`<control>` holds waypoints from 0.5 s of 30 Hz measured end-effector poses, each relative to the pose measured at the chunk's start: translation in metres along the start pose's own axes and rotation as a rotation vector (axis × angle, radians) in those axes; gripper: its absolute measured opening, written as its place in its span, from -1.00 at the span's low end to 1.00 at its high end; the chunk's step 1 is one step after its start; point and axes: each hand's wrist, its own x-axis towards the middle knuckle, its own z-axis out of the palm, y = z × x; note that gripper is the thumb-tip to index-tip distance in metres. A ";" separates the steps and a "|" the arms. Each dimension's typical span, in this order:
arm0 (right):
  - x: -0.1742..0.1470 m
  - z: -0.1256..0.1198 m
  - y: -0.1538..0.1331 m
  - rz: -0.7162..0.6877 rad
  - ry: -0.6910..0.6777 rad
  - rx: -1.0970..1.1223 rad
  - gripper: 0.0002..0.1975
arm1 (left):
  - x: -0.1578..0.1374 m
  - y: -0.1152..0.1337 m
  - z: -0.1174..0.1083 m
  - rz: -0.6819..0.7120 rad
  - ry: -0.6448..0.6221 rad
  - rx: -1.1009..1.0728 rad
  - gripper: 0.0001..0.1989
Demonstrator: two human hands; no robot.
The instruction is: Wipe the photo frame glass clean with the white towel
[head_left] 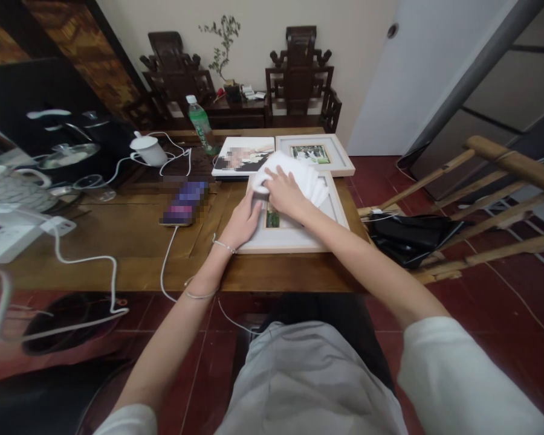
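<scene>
A white picture frame (299, 238) lies flat on the wooden table (131, 241) in front of me. My right hand (286, 192) presses a white cloth (299, 172) onto the frame's glass. My left hand (242, 222) rests on the frame's left edge and holds it steady. Behind it lie a second white frame (333, 158) with a photo inside and an unframed photo print (242, 157).
A phone (184, 202) on a white cable lies left of the frame. A white cup (148, 149), a green bottle (200, 124), a tea tray and a power strip (13, 232) sit further left. A black bag (408, 235) rests on a bamboo chair at right.
</scene>
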 end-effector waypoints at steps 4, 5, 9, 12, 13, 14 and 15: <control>0.028 0.006 0.000 -0.090 -0.015 -0.019 -0.48 | -0.002 0.009 -0.007 0.105 -0.101 0.091 -0.55; 0.033 0.008 0.000 -0.122 -0.050 -0.026 -0.50 | -0.002 0.011 -0.009 0.118 -0.118 0.102 -0.58; 0.037 0.013 0.005 -0.133 -0.104 -0.062 -0.55 | -0.003 0.013 -0.010 0.145 -0.100 0.100 -0.59; 0.029 0.011 0.021 -0.116 -0.100 -0.106 -0.54 | -0.002 0.008 -0.007 0.135 -0.073 0.091 -0.57; 0.025 0.009 0.028 -0.110 -0.100 -0.120 -0.53 | -0.002 0.006 -0.006 0.133 -0.069 0.088 -0.56; 0.020 0.007 0.037 -0.100 -0.098 -0.132 -0.52 | -0.001 0.005 -0.005 0.134 -0.070 0.085 -0.55; 0.014 0.004 0.046 -0.081 -0.100 -0.144 -0.51 | -0.001 0.003 -0.004 0.136 -0.073 0.083 -0.55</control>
